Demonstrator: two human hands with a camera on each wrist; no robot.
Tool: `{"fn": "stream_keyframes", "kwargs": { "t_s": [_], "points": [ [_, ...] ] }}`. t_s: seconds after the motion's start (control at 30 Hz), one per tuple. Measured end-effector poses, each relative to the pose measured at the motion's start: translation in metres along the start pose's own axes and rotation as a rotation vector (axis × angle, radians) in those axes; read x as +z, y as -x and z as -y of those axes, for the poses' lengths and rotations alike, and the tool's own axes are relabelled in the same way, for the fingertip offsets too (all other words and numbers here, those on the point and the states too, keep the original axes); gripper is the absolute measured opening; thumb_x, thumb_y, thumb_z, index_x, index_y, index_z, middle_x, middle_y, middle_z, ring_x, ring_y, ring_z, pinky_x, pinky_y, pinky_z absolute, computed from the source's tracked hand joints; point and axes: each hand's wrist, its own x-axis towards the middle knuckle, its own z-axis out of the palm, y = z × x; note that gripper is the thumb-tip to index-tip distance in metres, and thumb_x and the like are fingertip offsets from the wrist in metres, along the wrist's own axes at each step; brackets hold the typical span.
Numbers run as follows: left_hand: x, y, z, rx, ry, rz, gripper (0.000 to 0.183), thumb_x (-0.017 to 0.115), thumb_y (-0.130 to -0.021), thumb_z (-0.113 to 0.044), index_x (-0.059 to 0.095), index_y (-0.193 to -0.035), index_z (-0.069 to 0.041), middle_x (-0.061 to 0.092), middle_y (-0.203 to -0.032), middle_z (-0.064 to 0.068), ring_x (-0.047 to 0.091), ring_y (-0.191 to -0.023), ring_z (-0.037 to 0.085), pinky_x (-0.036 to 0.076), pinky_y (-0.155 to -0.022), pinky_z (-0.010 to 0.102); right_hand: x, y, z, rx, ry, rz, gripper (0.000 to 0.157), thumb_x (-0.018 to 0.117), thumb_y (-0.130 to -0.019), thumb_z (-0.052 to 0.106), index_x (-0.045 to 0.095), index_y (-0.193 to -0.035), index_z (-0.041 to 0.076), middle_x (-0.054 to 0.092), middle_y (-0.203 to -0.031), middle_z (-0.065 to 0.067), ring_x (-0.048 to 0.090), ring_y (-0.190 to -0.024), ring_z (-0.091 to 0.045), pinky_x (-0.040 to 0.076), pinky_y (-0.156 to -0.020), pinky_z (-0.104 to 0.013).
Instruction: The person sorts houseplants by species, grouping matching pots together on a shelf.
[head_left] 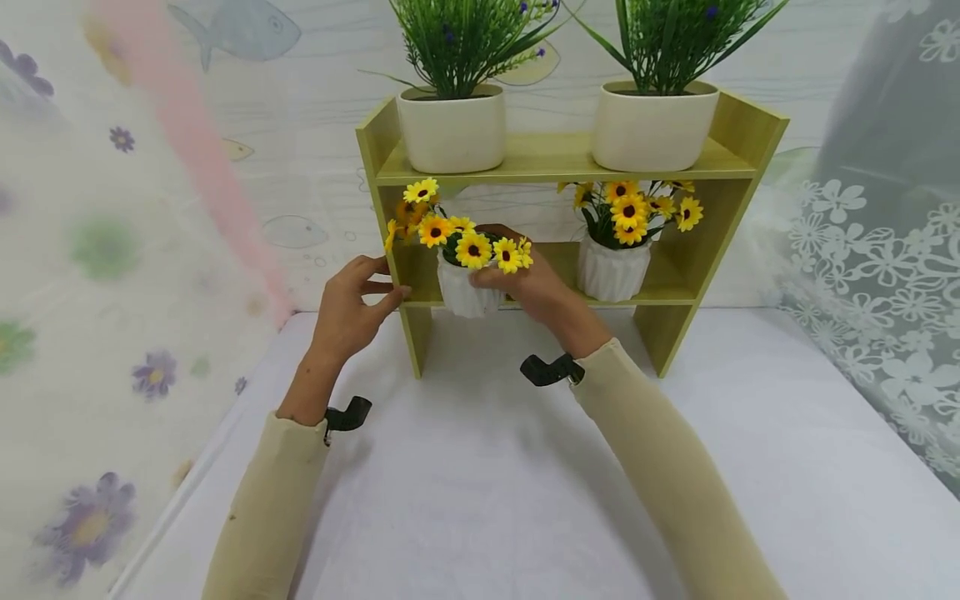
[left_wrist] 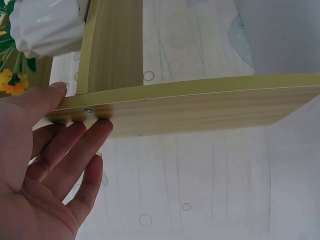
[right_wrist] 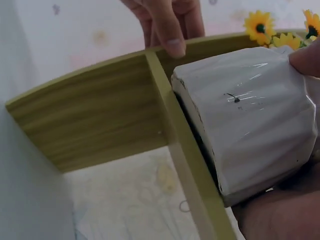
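Note:
A white ribbed flower pot (head_left: 459,287) with yellow artificial sunflowers (head_left: 474,249) is at the left part of the wooden shelf's lower board. My right hand (head_left: 534,287) grips this pot from its right side, thumb in front. In the right wrist view the pot (right_wrist: 250,115) is tilted in the picture, its base close to the board's front edge. My left hand (head_left: 348,304) holds the left side panel of the wooden shelf (head_left: 411,333). In the left wrist view its thumb lies on the panel's front edge and its fingertips (left_wrist: 103,126) touch the outer face.
A second white pot (head_left: 613,268) with yellow sunflowers stands at the lower board's right. On the top board are two larger cream planters (head_left: 453,133) with green grass-like plants. A white cloth covers the table (head_left: 480,467); patterned curtains (head_left: 90,300) hang around it.

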Motion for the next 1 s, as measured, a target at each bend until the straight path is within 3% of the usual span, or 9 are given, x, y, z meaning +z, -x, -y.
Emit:
{"fn": "stream_keyframes", "kwargs": {
  "t_s": [0.13, 0.3, 0.4, 0.47, 0.57, 0.67, 0.7, 0.8, 1.0],
  "points": [
    [0.001, -0.001, 0.001, 0.001, -0.002, 0.004, 0.045, 0.078, -0.099, -0.016, 0.067, -0.140, -0.005, 0.067, -0.126, 0.013, 0.076, -0.109, 0.035, 0.066, -0.088, 0.048, 0.000, -0.006, -0.004, 0.106, -0.081, -0.009, 0.050, 0.068, -0.091, -0.001, 0.057, -0.139, -0.004, 0.061, -0.134, -0.010, 0.057, -0.119, -0.019, 0.047, -0.111, -0.035],
    [0.001, -0.002, 0.002, 0.015, -0.003, -0.007, 0.043, 0.079, -0.098, -0.016, 0.069, -0.138, -0.005, 0.067, -0.124, 0.012, 0.077, -0.106, 0.036, 0.066, -0.087, 0.049, 0.000, -0.016, -0.005, 0.177, -0.139, -0.030, 0.015, 0.067, -0.092, 0.000, 0.060, -0.104, 0.003, 0.051, -0.124, -0.004, 0.046, -0.120, -0.017, 0.039, -0.108, -0.027],
    [0.001, -0.002, 0.001, 0.017, 0.000, -0.007, 0.043, 0.079, -0.098, -0.016, 0.069, -0.138, -0.005, 0.067, -0.124, 0.012, 0.076, -0.106, 0.037, 0.066, -0.087, 0.049, -0.001, -0.022, -0.006, 0.169, -0.190, -0.023, 0.015, 0.064, -0.092, -0.004, 0.052, -0.090, 0.004, 0.044, -0.116, -0.007, 0.040, -0.118, -0.021, 0.035, -0.103, -0.029],
    [0.001, -0.001, 0.001, 0.012, 0.002, -0.002, 0.043, 0.079, -0.098, -0.017, 0.069, -0.139, -0.005, 0.067, -0.124, 0.013, 0.076, -0.107, 0.037, 0.066, -0.087, 0.049, -0.001, -0.023, -0.007, 0.190, -0.203, -0.019, 0.011, 0.063, -0.093, -0.003, 0.054, -0.100, -0.001, 0.043, -0.129, -0.008, 0.037, -0.127, -0.020, 0.032, -0.106, -0.027],
    [0.000, 0.000, 0.000, 0.004, 0.002, 0.000, 0.044, 0.079, -0.099, -0.017, 0.068, -0.140, -0.005, 0.067, -0.125, 0.013, 0.076, -0.108, 0.037, 0.066, -0.087, 0.049, -0.002, -0.022, -0.007, 0.209, -0.207, -0.008, 0.047, 0.060, -0.094, -0.002, 0.042, -0.136, -0.010, 0.026, -0.160, -0.012, 0.026, -0.143, -0.019, 0.026, -0.116, -0.025],
    [0.000, 0.000, 0.000, 0.006, 0.003, -0.004, 0.044, 0.079, -0.099, -0.016, 0.068, -0.140, -0.006, 0.067, -0.126, 0.013, 0.076, -0.108, 0.036, 0.066, -0.087, 0.048, -0.002, -0.021, -0.008, 0.205, -0.196, -0.008, 0.061, 0.060, -0.095, 0.001, 0.032, -0.148, -0.008, 0.008, -0.173, -0.013, 0.022, -0.146, -0.016, 0.024, -0.118, -0.022],
    [0.000, 0.000, 0.000, 0.009, 0.004, -0.006, 0.044, 0.079, -0.099, -0.016, 0.068, -0.140, -0.006, 0.067, -0.126, 0.013, 0.076, -0.108, 0.036, 0.066, -0.087, 0.048, -0.002, -0.020, -0.008, 0.203, -0.186, -0.017, 0.047, 0.061, -0.095, 0.002, 0.040, -0.136, -0.008, 0.011, -0.171, -0.013, 0.026, -0.140, -0.016, 0.028, -0.112, -0.024],
    [0.000, 0.000, 0.000, 0.012, 0.004, -0.008, 0.044, 0.078, -0.099, -0.016, 0.068, -0.140, -0.006, 0.067, -0.126, 0.013, 0.076, -0.108, 0.037, 0.066, -0.087, 0.049, -0.002, -0.015, -0.008, 0.197, -0.088, -0.032, 0.022, 0.064, -0.097, 0.011, 0.051, -0.107, -0.003, 0.032, -0.155, -0.016, 0.036, -0.124, -0.017, 0.034, -0.098, -0.027],
    [0.000, 0.001, 0.000, 0.002, -0.005, -0.005, 0.045, 0.078, -0.099, -0.016, 0.067, -0.142, -0.007, 0.066, -0.127, 0.013, 0.076, -0.109, 0.035, 0.066, -0.088, 0.047, -0.006, 0.003, -0.008, 0.138, 0.267, -0.055, 0.030, 0.067, -0.100, 0.036, 0.056, -0.100, 0.008, 0.049, -0.098, -0.004, 0.046, -0.090, -0.017, 0.040, -0.078, -0.034]
  ]
}}
